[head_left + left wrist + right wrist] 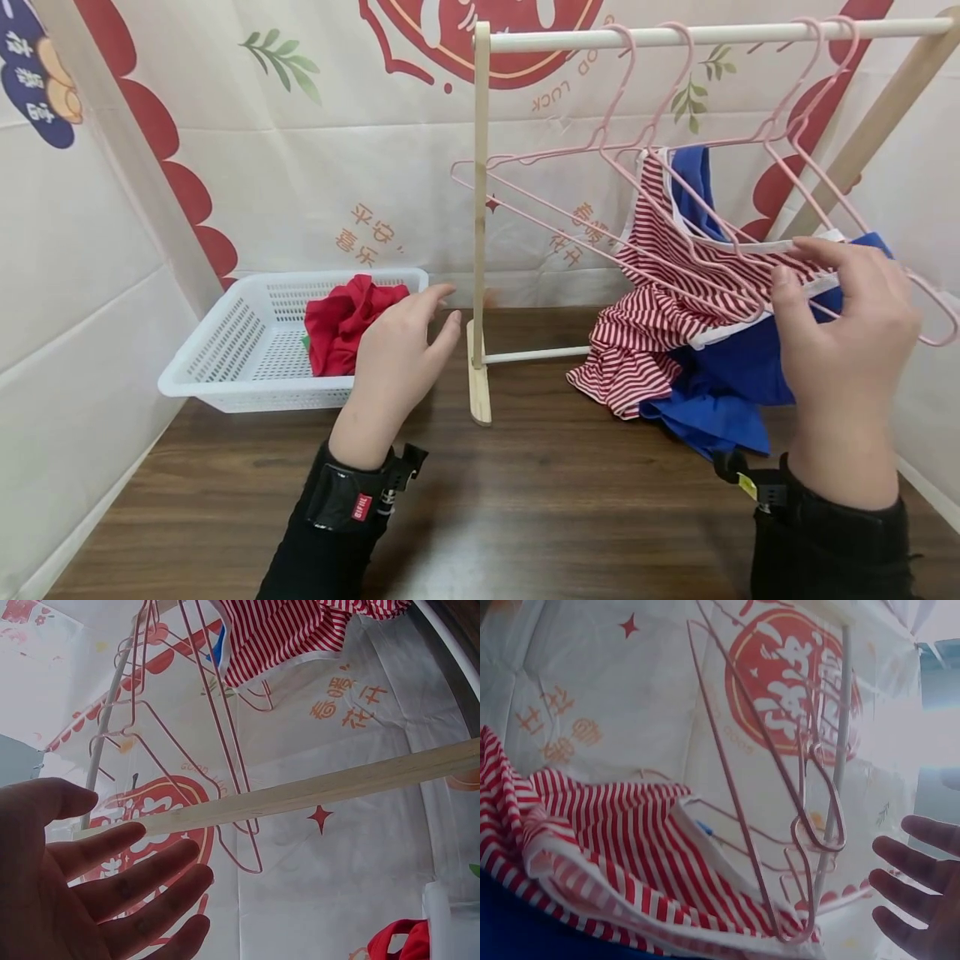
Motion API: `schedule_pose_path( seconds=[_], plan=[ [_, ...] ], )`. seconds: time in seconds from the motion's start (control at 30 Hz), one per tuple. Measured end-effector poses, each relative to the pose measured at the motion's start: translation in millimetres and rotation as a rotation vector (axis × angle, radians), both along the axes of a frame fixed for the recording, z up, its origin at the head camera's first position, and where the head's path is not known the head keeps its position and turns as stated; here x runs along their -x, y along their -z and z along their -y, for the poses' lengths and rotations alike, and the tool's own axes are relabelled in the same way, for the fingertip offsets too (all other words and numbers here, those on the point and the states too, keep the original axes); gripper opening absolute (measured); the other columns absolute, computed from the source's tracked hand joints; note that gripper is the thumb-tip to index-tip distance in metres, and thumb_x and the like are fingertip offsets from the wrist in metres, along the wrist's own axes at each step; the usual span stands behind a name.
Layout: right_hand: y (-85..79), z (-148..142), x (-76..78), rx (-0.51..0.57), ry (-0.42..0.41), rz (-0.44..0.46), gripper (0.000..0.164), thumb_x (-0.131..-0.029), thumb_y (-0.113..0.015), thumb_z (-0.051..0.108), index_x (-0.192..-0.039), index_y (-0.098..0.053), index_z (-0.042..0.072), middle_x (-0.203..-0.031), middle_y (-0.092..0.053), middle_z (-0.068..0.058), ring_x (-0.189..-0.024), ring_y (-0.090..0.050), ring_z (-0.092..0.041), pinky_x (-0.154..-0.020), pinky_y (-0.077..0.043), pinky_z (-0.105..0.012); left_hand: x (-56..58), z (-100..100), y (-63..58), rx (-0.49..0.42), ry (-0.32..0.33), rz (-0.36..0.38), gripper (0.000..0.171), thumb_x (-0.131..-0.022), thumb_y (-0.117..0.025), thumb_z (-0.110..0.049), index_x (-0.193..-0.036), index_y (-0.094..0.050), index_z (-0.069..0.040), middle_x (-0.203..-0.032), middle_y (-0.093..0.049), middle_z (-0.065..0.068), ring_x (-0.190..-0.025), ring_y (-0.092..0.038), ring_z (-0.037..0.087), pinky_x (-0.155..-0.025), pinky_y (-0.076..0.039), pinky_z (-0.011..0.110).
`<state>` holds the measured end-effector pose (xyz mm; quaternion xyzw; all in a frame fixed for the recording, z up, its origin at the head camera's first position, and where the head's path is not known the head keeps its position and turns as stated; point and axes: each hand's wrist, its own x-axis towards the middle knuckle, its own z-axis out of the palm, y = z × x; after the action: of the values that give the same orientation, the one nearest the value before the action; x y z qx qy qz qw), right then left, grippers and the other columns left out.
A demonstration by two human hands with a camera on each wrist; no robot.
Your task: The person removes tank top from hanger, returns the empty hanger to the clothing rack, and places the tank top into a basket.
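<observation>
My left hand hovers between the white basket and the rack's left post. Its fingers are spread and hold nothing in the left wrist view. A crumpled red cloth lies in the basket. My right hand is beside the right end of the pink hangers; in the right wrist view its fingers are extended, apart from the garment. A red-and-white striped garment with white trim hangs askew, its lower part bunched on the table. A blue garment hangs behind it.
The wooden rack has a white top rail carrying several pink hangers and a white lower bar. A dark wooden table lies beneath. White printed fabric walls the back and sides.
</observation>
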<state>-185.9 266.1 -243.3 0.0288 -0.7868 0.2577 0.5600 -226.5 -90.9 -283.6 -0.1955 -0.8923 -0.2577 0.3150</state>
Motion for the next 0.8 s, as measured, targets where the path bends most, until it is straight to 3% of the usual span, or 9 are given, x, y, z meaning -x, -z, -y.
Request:
schedule_pose_path(
  seconds=[0.13,0.27,0.47,0.53,0.73,0.8],
  plan=[
    [-1.9,-8.0,0.4,0.046,0.065,0.069,0.051,-0.091,-0.053,0.036,-0.123,-0.062,-0.002,-0.124,-0.059,-0.024,-0.12,-0.047,-0.038,-0.106,-0.029,-0.046,-0.4,0.8,-1.1,0.008,-0.004,0.004,0.034,-0.094,-0.061,-0.025,-0.126,-0.063,-0.012,-0.104,-0.07,0.005,-0.086,-0.065,0.019,-0.064,-0.051,0.031],
    [-3.7,-14.1,2.7,0.089,0.156,0.117,0.053,-0.094,-0.049,0.039,-0.129,-0.058,0.001,-0.132,-0.054,-0.019,-0.127,-0.041,-0.029,-0.108,-0.02,-0.044,-1.0,1.6,-2.3,0.011,-0.014,0.018,0.034,-0.094,-0.06,-0.026,-0.126,-0.063,-0.013,-0.102,-0.069,0.004,-0.083,-0.064,0.018,-0.063,-0.05,0.031],
    [-1.9,-22.6,7.7,0.225,0.288,0.223,0.051,-0.098,-0.043,0.038,-0.138,-0.052,0.008,-0.134,-0.051,-0.015,-0.128,-0.04,-0.024,-0.107,-0.026,-0.042,-0.5,2.8,-1.9,0.008,-0.019,0.028,0.033,-0.095,-0.059,-0.025,-0.125,-0.064,-0.013,-0.1,-0.068,0.003,-0.081,-0.062,0.017,-0.063,-0.05,0.033],
    [-0.2,-26.6,10.6,0.251,0.303,0.257,0.05,-0.099,-0.042,0.037,-0.138,-0.052,0.008,-0.134,-0.051,-0.015,-0.128,-0.04,-0.025,-0.106,-0.028,-0.042,0.1,3.1,-1.5,0.009,-0.018,0.027,0.033,-0.095,-0.059,-0.025,-0.125,-0.064,-0.013,-0.1,-0.069,0.003,-0.081,-0.062,0.017,-0.064,-0.05,0.033],
    [4.7,-38.0,19.0,0.197,0.293,0.232,0.049,-0.099,-0.048,0.038,-0.128,-0.06,-0.001,-0.12,-0.06,-0.022,-0.122,-0.048,-0.033,-0.104,-0.024,-0.044,0.7,3.1,-1.1,0.013,-0.016,0.018,0.033,-0.094,-0.06,-0.025,-0.124,-0.064,-0.012,-0.099,-0.069,0.003,-0.079,-0.062,0.017,-0.063,-0.05,0.032],
    [4.4,-38.6,19.3,0.183,0.312,0.282,0.051,-0.1,-0.047,0.038,-0.13,-0.058,-0.002,-0.119,-0.058,-0.024,-0.121,-0.047,-0.036,-0.104,-0.023,-0.049,0.7,3.2,-1.3,0.014,-0.018,0.016,0.033,-0.094,-0.059,-0.026,-0.124,-0.064,-0.013,-0.099,-0.069,0.003,-0.078,-0.062,0.017,-0.062,-0.049,0.032]
  ],
)
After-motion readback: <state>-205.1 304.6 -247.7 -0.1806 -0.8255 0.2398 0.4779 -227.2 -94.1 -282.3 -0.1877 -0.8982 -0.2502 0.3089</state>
